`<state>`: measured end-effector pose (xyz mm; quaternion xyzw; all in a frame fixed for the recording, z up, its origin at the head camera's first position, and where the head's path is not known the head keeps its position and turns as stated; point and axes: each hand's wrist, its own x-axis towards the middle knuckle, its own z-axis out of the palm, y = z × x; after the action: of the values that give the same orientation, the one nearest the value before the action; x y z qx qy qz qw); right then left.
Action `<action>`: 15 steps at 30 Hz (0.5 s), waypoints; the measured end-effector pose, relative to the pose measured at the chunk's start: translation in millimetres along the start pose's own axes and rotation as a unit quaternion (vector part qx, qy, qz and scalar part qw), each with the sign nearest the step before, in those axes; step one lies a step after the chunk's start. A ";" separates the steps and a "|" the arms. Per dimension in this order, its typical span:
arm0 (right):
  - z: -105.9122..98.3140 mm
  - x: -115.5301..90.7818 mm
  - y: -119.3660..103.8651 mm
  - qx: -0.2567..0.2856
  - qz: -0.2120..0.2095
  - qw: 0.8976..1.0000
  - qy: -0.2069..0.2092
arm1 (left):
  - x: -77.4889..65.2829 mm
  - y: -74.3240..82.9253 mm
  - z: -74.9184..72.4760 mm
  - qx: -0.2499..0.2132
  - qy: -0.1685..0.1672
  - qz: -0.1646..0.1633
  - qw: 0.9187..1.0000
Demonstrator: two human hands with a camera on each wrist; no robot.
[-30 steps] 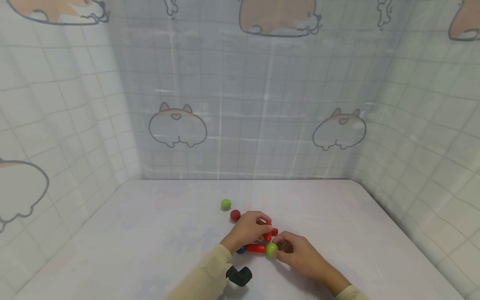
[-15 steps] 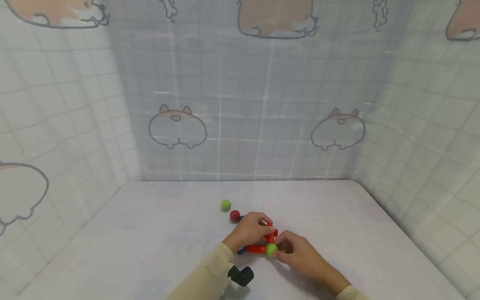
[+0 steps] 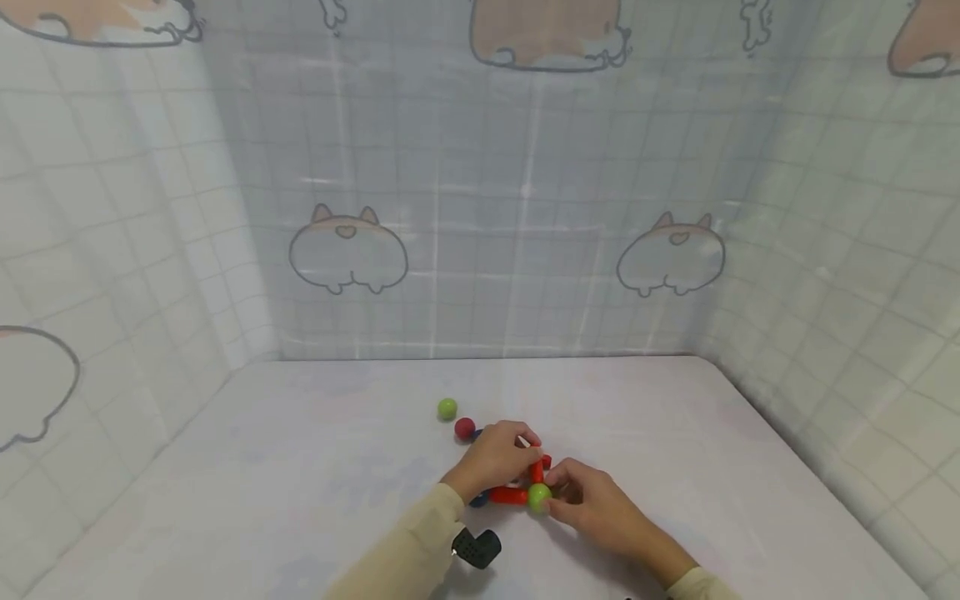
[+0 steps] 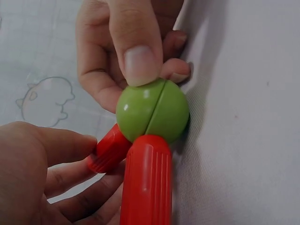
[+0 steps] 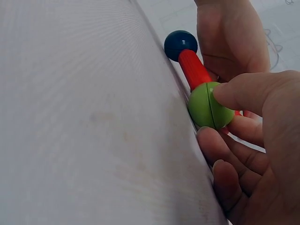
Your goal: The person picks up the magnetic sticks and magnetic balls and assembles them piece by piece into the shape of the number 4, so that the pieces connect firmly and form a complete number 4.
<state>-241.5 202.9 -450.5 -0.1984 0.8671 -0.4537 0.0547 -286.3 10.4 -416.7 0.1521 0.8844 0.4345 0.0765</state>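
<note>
My right hand (image 3: 600,504) pinches a green ball (image 5: 201,105) between thumb and fingers, close to the tabletop. A ridged red rod (image 4: 147,183) runs from this ball to a dark blue ball (image 5: 180,45) at its other end. My left hand (image 3: 491,458) pinches a second red rod (image 4: 111,149) between thumb and fingers. That rod's near end meets the green ball's side, at an angle to the first rod. Just beyond the left fingers shows the end of another red piece (image 3: 547,461), mostly hidden.
Farther back on the white-covered table (image 3: 337,467) lie a red ball (image 3: 465,428) and another green ball (image 3: 447,408). A dark blue piece (image 3: 477,434) is partly behind my left hand. A black perforated device (image 3: 477,547) sits by the left sleeve. Patterned curtains (image 3: 480,250) surround the table.
My left hand has brought the second red rod's near end down against the green ball; earlier a small gap showed. My right hand keeps its hold with hardly any movement.
</note>
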 end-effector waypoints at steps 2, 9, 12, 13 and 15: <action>-0.1 -0.2 -1.3 -0.003 0.003 1.000 -0.001 | 0.2 0.0 -0.7 0.018 0.001 0.009 1.000; -0.9 -0.5 -1.5 -0.009 -0.006 1.000 0.002 | 3.8 -0.9 -0.6 0.053 -0.001 0.015 0.998; -0.3 0.0 -2.1 -0.010 -0.007 1.000 0.005 | 7.6 -2.4 -0.1 0.062 -0.005 0.015 0.998; -0.3 0.1 -2.3 -0.012 -0.006 1.000 0.005 | 8.8 -2.9 0.0 0.062 -0.007 0.015 0.998; 0.3 0.5 -2.6 -0.012 -0.008 1.000 0.005 | 10.9 -3.9 -0.1 0.062 -0.009 0.014 0.998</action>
<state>-241.1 201.2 -448.5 -0.2034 0.8710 -0.4450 0.0443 -297.3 11.8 -419.7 0.1729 0.9067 0.3785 0.0688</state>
